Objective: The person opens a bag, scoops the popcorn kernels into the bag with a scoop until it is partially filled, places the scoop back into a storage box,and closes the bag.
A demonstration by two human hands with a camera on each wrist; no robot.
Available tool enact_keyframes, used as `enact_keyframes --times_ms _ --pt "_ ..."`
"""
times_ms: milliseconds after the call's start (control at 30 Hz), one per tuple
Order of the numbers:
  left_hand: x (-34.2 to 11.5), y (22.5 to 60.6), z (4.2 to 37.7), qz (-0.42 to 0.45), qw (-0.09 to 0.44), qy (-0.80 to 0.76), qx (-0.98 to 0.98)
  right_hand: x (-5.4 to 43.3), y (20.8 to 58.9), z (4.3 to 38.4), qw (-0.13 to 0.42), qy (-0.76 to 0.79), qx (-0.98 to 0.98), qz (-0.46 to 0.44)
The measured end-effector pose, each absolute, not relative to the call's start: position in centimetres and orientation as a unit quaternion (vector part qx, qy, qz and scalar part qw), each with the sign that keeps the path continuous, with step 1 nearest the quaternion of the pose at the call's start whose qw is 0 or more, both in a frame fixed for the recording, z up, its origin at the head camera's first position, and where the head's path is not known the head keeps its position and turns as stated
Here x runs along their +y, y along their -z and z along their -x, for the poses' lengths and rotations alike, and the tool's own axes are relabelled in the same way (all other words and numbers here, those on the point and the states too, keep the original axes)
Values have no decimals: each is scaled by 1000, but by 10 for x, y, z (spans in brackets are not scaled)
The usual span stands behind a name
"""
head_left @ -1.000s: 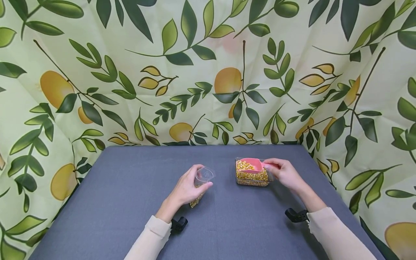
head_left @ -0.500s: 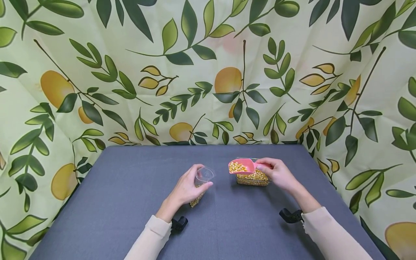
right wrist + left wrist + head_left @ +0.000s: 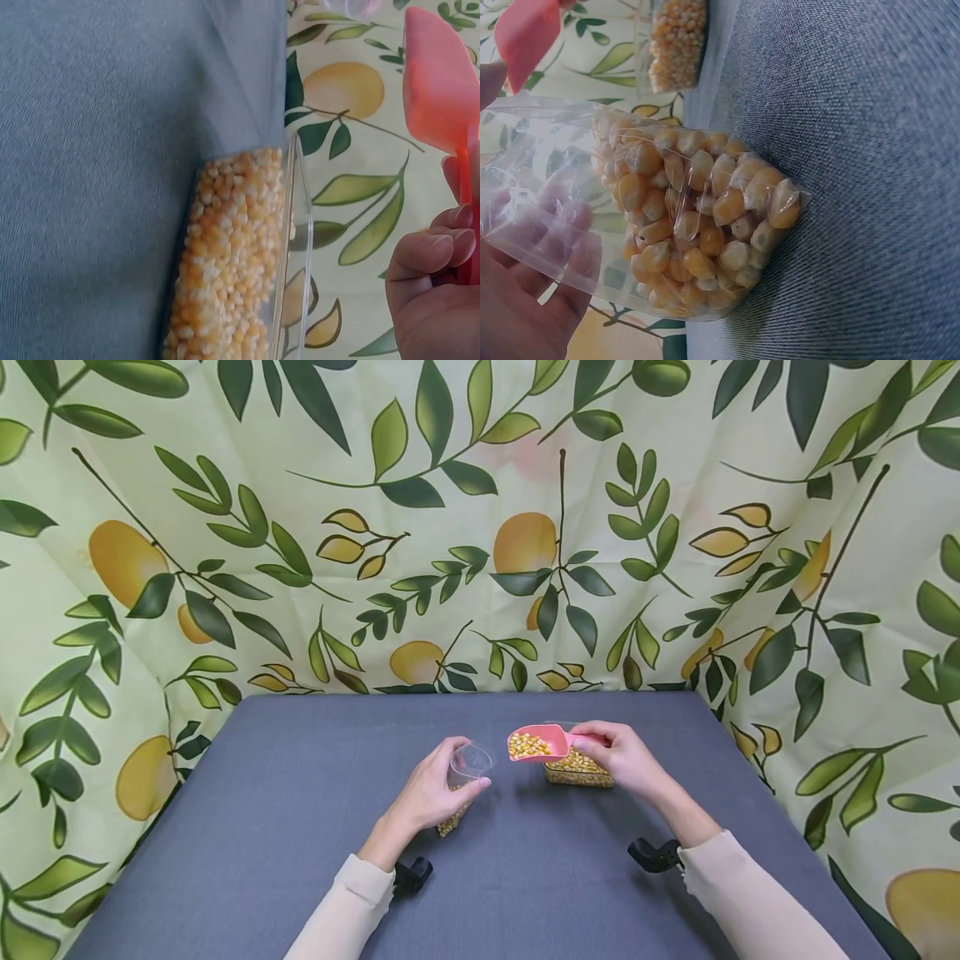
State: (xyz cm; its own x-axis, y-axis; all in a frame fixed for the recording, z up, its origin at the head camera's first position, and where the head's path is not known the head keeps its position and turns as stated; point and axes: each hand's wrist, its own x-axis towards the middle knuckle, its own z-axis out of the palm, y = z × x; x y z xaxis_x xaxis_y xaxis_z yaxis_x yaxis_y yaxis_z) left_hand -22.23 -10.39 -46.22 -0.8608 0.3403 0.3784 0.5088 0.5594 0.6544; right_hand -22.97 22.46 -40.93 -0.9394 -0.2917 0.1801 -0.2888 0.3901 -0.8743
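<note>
A clear plastic bag [image 3: 697,217], its lower part filled with corn kernels, stands on the table. My left hand [image 3: 432,787] grips it near the top and keeps its mouth spread. To the right, my right hand [image 3: 618,758] pinches the handle of a pink scoop [image 3: 555,742], which carries a heap of corn kernels [image 3: 528,745]. The scoop is held level in the air, between the bag and a clear rectangular container [image 3: 579,778] of corn. In the right wrist view the container [image 3: 295,247] shows its transparent wall, with kernels piled inside.
A dark grey cloth covers the table [image 3: 247,827]. Behind and beside it hangs a leaf-and-fruit-patterned curtain [image 3: 450,527]. Black camera mounts sit under both wrists, such as the right one [image 3: 654,855].
My right hand has lifted the scoop out of the container with corn in it and moved it left toward the bag. My left hand has stayed in place on the bag.
</note>
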Motion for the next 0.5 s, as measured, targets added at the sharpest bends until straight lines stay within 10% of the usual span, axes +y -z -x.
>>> enact_keyframes --times_ms 500 --pt "-104 460 221 234 98 406 -878 200 412 236 -19 515 834 199"
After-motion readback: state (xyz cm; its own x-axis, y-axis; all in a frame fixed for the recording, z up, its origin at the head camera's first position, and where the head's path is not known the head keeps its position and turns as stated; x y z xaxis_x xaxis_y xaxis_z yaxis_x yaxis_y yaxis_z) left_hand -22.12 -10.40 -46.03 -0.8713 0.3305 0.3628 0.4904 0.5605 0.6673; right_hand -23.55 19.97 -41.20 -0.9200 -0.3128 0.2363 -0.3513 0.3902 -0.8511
